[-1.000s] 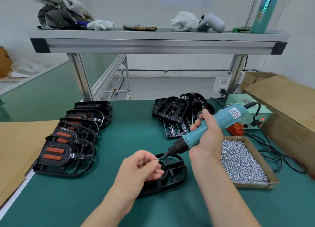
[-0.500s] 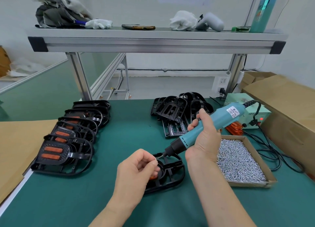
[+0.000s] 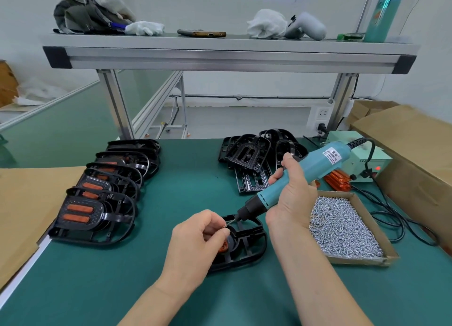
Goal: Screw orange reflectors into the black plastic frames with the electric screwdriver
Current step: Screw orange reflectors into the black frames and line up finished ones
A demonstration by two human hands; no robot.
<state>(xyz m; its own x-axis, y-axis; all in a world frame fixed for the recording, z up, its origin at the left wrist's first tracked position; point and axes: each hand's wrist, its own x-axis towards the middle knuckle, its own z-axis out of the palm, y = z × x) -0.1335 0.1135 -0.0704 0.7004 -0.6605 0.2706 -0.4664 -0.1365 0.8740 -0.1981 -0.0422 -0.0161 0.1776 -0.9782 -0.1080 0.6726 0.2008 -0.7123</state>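
A black plastic frame (image 3: pixel 247 245) lies on the green table in front of me, with a bit of orange reflector (image 3: pixel 223 247) showing inside it. My left hand (image 3: pixel 195 240) pinches a small screw (image 3: pixel 225 225) at the tip of the teal electric screwdriver (image 3: pixel 293 179), just above the frame. My right hand (image 3: pixel 291 198) grips the screwdriver's body, which slants down to the left. The left hand hides much of the frame's left side.
A row of finished frames with orange reflectors (image 3: pixel 97 203) stands at the left. Bare black frames (image 3: pixel 254 161) are piled at the back. A cardboard tray of screws (image 3: pixel 342 228) sits at the right, with loose orange reflectors (image 3: pixel 338 180) and a power box (image 3: pixel 367 164) behind it.
The screwdriver tip and the pinching left hand have stayed together over the frame, shifting only slightly as the view moved.
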